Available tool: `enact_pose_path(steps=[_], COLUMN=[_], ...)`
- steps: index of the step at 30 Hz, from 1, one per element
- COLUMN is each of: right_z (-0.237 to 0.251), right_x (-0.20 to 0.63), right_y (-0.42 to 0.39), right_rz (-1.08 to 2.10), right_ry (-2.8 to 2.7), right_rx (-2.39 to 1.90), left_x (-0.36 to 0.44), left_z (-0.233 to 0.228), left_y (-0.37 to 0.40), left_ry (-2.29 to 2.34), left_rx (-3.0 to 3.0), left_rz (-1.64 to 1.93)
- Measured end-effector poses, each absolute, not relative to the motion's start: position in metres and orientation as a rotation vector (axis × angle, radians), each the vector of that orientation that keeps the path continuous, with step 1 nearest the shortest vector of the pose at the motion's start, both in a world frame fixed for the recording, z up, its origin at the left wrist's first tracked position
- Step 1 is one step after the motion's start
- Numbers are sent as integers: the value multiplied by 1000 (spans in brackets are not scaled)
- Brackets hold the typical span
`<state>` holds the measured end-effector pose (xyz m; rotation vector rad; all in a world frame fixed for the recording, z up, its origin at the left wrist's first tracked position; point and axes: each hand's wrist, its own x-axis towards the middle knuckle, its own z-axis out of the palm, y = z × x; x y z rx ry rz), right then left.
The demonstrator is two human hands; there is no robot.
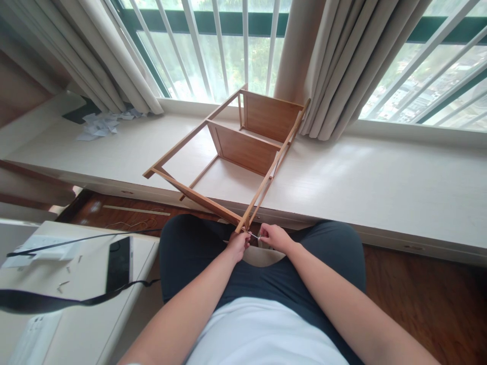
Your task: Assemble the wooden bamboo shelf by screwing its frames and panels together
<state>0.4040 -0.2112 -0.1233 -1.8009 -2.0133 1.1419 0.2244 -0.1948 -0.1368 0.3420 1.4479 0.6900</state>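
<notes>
A brown wooden shelf rack [243,150] lies on its side across the white window ledge, its near end sticking out over my lap. My left hand [239,245] is closed round the near corner of the frame, at the end of a leg. Close beside it on the right, my right hand [275,237] pinches a thin metal hex key [254,234]. The key's far end points into the corner by my left fingers. Whether it sits in a screw there is hidden.
At left, a white table [95,314] bears a dark phone [119,264], several small screws [63,285] and a black strap [49,300]. Torn paper [98,125] lies on the ledge [380,187]. Grey curtains [338,66] hang beside the barred window.
</notes>
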Motion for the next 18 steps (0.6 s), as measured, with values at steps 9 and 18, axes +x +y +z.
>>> enact_pose_path(steps=[9,18], right_z=[-135,-151], right_x=[406,399], right_y=[-211,-211], right_rz=[1226,1857], right_ry=[-1947,-1455], right_rx=[-1746,-1548], left_x=[225,226], left_z=[-131,-130], left_y=[-194,-195], left_ry=[1444,1448], left_rx=[322,315], left_rz=[691,693])
